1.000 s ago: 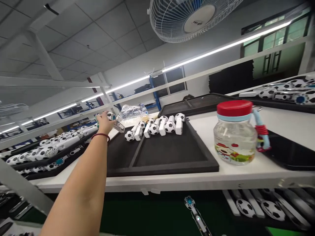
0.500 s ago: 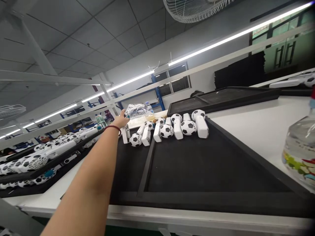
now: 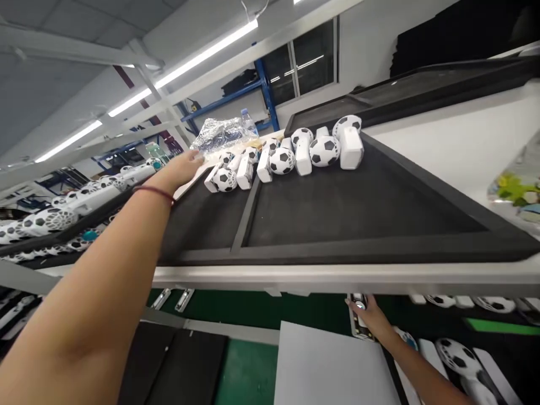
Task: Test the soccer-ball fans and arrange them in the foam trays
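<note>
My left hand (image 3: pixel 185 167) reaches to the far left edge of a black divided tray (image 3: pixel 304 250). Its fingers stretch forward, partly hidden behind the hand, with nothing seen in them. Just right of it, a row of white handheld fans with football-patterned heads (image 3: pixel 282 161) lies along the tray's far side. Below the bench edge, my right hand (image 3: pixel 373 318) is closed on the side of an opened fan handle (image 3: pixel 356 326), whose inner parts show. The thumb and fingers lie over its upper end.
Crumpled clear plastic (image 3: pixel 221 135) and a bottle (image 3: pixel 248 122) stand behind the tray. More football-patterned fans (image 3: pixel 46 220) fill trays at left, and others (image 3: pixel 458 357) lie on the green lower level at right. A grey-white board (image 3: pixel 329 365) leans below the bench. A large decorated bottle (image 3: pixel 517 185) stands at right.
The view has tipped down, bringing the lower level and my right hand into sight. My left hand has moved left, away from the leftmost fan in the row.
</note>
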A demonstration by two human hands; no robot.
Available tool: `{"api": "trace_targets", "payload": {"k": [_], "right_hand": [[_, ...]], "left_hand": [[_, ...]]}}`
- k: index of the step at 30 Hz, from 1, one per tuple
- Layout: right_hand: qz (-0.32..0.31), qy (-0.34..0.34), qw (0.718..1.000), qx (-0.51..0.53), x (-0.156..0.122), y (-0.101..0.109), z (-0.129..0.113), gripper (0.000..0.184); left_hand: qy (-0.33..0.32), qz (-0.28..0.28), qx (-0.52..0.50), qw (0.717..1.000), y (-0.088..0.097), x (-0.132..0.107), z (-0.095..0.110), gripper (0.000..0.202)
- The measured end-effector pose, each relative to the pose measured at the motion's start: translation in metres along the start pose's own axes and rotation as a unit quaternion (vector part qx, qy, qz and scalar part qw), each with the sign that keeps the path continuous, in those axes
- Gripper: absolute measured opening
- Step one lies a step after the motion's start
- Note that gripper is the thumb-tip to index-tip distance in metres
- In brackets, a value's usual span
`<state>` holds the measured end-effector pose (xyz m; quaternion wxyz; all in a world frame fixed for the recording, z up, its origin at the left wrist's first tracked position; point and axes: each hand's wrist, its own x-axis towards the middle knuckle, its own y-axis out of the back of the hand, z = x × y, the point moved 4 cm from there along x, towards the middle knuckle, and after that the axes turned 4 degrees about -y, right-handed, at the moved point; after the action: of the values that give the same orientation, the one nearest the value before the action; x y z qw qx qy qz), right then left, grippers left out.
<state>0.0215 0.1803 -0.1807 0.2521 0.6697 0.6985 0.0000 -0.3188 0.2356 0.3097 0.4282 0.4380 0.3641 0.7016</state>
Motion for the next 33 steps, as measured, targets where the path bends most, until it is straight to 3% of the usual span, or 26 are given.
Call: {"api": "trace_targets", "payload": {"k": [2, 3, 5, 6, 7, 8, 9, 10, 11, 12, 14, 15, 17, 19, 25, 33], "right_hand": [[-0.044, -0.005, 0.997, 0.056, -0.039, 0.01, -0.014, 0.055], [-0.07, -0.003, 0.993, 0.09, -0.062, 0.015, -0.024, 0.055], [-0.14, 0.006, 0.975, 0.171, -0.113, 0.026, -0.047, 0.056], [-0.172, 0.003, 0.966, 0.193, -0.138, 0.032, -0.059, 0.058], [-0.19, 0.001, 0.964, 0.187, -0.162, 0.037, -0.07, 0.06], [-0.2, 0.002, 0.964, 0.173, -0.184, 0.043, -0.079, 0.061], [-0.205, 0.007, 0.966, 0.158, -0.205, 0.048, -0.087, 0.062], [-0.209, 0.014, 0.967, 0.144, -0.224, 0.053, -0.092, 0.063], [-0.219, 0.018, 0.965, 0.141, -0.241, 0.058, -0.096, 0.065], [-0.239, 0.016, 0.958, 0.156, -0.256, 0.061, -0.097, 0.067], [-0.297, -0.019, 0.925, 0.235, -0.283, 0.066, -0.094, 0.075], [-0.323, -0.047, 0.9, 0.29, -0.294, 0.068, -0.09, 0.082], [-0.346, -0.104, 0.852, 0.379, -0.311, 0.073, -0.082, 0.093], [-0.338, -0.129, 0.836, 0.412, -0.322, 0.08, -0.074, 0.099], [-0.367, -0.053, 0.841, 0.393, -0.343, 0.103, -0.065, 0.106], [-0.383, -0.009, 0.843, 0.379, -0.36, 0.128, -0.068, 0.106]], "left_hand": [[-0.059, 0.107, 0.0, 0.992, 0.011, -0.064, 0.027, 0.045], [-0.123, 0.2, -0.008, 0.972, 0.014, -0.106, 0.042, 0.04], [-0.191, 0.291, -0.085, 0.933, -0.001, -0.196, 0.06, 0.036], [-0.207, 0.237, -0.15, 0.937, -0.022, -0.233, 0.066, 0.038], [-0.222, 0.135, -0.216, 0.941, -0.051, -0.266, 0.071, 0.042], [-0.199, 0.052, -0.277, 0.939, -0.082, -0.293, 0.074, 0.041], [-0.117, -0.051, -0.314, 0.941, -0.117, -0.314, 0.075, 0.045], [-0.036, -0.135, -0.362, 0.922, -0.15, -0.332, 0.076, 0.059], [0.021, -0.191, -0.429, 0.883, -0.178, -0.346, 0.081, 0.067], [0.079, -0.23, -0.491, 0.837, -0.2, -0.357, 0.087, 0.07], [0.167, -0.242, -0.6, 0.744, -0.223, -0.371, 0.099, 0.06], [0.202, -0.231, -0.632, 0.711, -0.227, -0.377, 0.104, 0.052], [0.249, -0.205, -0.654, 0.684, -0.224, -0.387, 0.113, 0.04], [0.257, -0.2, -0.652, 0.685, -0.216, -0.396, 0.123, 0.036], [0.241, -0.193, -0.657, 0.688, -0.205, -0.416, 0.149, 0.038], [0.22, -0.166, -0.643, 0.715, -0.193, -0.431, 0.171, 0.042]]}}
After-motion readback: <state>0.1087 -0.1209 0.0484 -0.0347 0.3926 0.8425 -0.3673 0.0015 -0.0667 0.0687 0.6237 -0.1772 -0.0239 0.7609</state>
